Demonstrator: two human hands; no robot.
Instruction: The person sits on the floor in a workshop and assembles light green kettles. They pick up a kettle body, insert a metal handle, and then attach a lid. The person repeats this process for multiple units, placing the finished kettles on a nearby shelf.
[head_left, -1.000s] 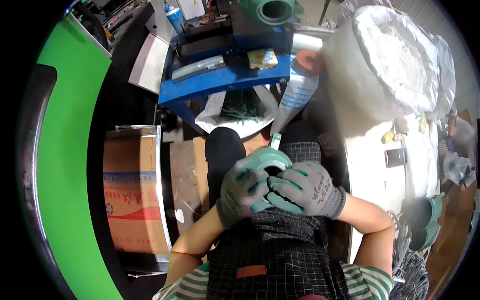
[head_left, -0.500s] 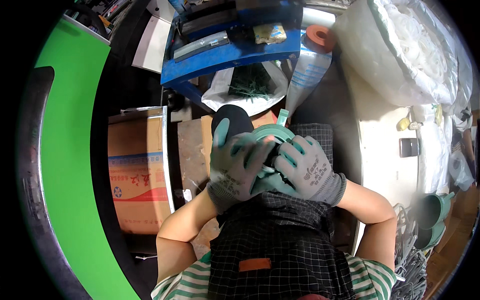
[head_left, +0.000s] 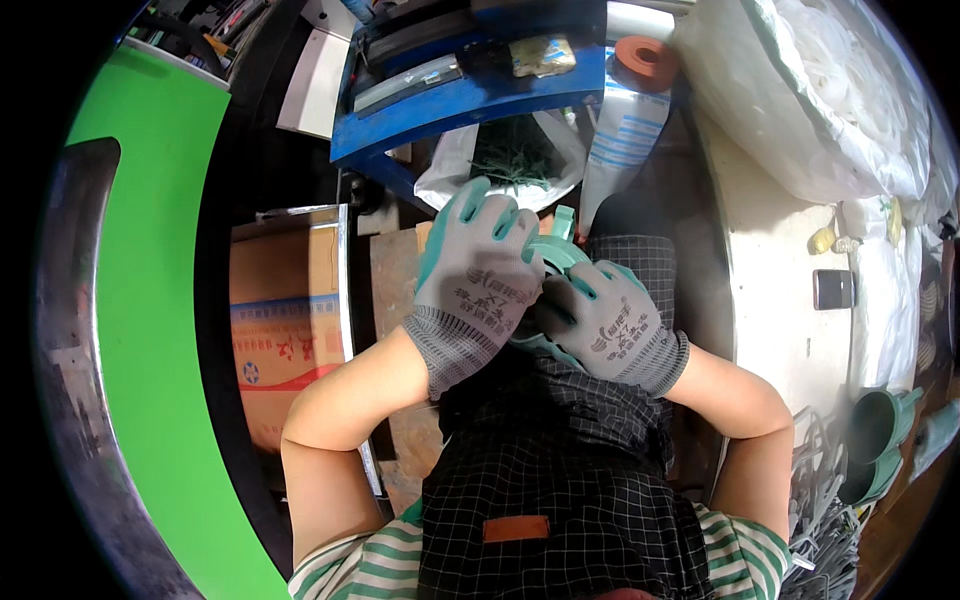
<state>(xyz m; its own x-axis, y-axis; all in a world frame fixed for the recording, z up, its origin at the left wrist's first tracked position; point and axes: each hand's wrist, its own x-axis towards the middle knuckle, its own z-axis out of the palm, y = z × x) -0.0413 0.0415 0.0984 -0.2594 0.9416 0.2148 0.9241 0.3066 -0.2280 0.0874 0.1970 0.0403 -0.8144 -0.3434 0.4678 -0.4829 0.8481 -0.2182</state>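
Both my hands wear grey knitted gloves with green coating and meet over my lap. Between them is a green round plastic part (head_left: pixel 562 250) with a ring-shaped rim and a tab sticking up at its far side. My right hand (head_left: pixel 608 322) is closed round the near right side of this part, fingers bent over its rim. My left hand (head_left: pixel 478 268) lies back-up against its left side, fingers curled and their tips hidden. What the left fingers pinch cannot be seen. Much of the part's inside is covered by the gloves.
A blue bench (head_left: pixel 470 105) stands ahead, with a white sack (head_left: pixel 445 170) of dark green pieces below. At right are a pale table (head_left: pixel 780 300), a phone (head_left: pixel 834 290), a bag of white rings (head_left: pixel 800 130) and similar green parts (head_left: pixel 872 425). A cardboard box (head_left: pixel 285 345) is at left.
My left hand has turned back-up and moved slightly away from me, its fingers going from spread to curled. My right hand stays at the green part. The whole view has shifted slightly.
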